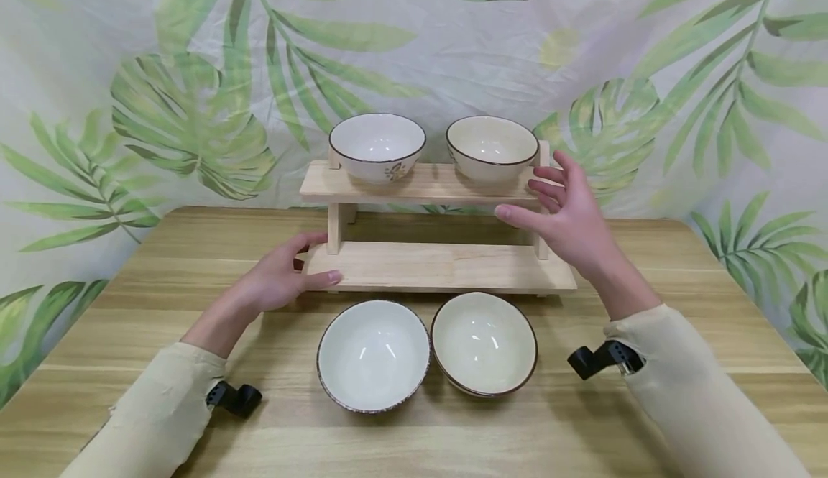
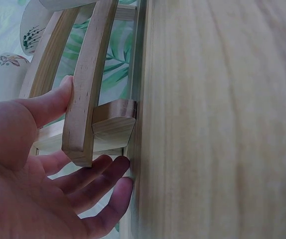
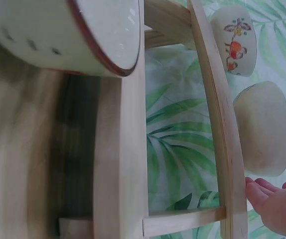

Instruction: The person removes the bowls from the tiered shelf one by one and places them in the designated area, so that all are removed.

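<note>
A two-tier wooden stand (image 1: 414, 262) stands on the table. My left hand (image 1: 284, 273) holds the left end of its lower board, the thumb on top. In the left wrist view the left hand's fingers (image 2: 100, 186) bend around beneath that end. My right hand (image 1: 572, 215) is beside the upper board's right end, fingers spread and holding nothing. Just left of its fingertips sits a cream bowl (image 1: 493, 149) with a dark rim. A white bowl (image 1: 378, 149) with a flower print shares the upper board.
In front of the stand, side by side on the wood-grain table (image 1: 194, 277), are a white bowl (image 1: 374, 356) with a speckled rim and a cream bowl (image 1: 484, 345) with a brown rim. A leaf-patterned cloth (image 1: 453, 47) hangs behind.
</note>
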The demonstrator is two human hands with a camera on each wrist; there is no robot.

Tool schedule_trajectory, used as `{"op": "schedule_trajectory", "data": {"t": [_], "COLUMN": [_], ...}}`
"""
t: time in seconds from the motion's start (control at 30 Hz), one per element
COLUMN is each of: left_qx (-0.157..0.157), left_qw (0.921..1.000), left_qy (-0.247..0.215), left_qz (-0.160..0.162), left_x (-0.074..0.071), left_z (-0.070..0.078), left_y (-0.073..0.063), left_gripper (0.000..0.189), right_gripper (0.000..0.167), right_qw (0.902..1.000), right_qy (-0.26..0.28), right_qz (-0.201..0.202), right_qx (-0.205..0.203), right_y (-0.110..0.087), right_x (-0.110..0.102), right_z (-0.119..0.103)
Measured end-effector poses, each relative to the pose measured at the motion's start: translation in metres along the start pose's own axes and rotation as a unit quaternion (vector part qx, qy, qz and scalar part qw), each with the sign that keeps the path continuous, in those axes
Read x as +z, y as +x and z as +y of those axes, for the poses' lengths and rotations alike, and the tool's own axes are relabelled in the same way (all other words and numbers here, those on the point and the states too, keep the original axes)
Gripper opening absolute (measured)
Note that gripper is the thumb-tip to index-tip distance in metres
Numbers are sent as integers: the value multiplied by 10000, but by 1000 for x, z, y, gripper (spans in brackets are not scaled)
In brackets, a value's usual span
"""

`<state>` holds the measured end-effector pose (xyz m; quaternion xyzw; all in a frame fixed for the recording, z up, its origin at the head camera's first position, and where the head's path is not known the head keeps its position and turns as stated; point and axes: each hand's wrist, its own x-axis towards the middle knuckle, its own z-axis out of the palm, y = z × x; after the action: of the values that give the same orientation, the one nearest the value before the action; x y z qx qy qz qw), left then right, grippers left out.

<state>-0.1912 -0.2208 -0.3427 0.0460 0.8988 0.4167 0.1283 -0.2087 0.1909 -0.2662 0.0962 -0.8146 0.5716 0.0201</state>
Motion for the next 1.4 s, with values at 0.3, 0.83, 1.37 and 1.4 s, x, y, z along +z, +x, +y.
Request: {"op": "schedule_trajectory", "data": {"t": [0.3, 0.83, 1.37, 1.4], "left_qx": [-52, -40, -1, 2], "left_qw": [10000, 10000, 10000, 10000], "left_qy": [-39, 6, -42, -45], "left_qz": [-18, -13, -17, -18], "left_x": [0, 1, 1, 1], "left_z": [0, 1, -1, -1], "left_y": [0, 2, 1, 1], "left_gripper": [96, 95, 96, 95], "right_gripper": [126, 140, 131, 130], "right_qw": [9994, 9974, 9953, 9951], "right_qy": [-92, -116, -10, 1], "right_qz": [281, 464, 863, 881], "right_qx": [200, 536, 450, 449], "right_y": [34, 67, 74, 74], "right_x": [7, 23, 32, 32], "right_z": [-5, -16, -13, -12]}}
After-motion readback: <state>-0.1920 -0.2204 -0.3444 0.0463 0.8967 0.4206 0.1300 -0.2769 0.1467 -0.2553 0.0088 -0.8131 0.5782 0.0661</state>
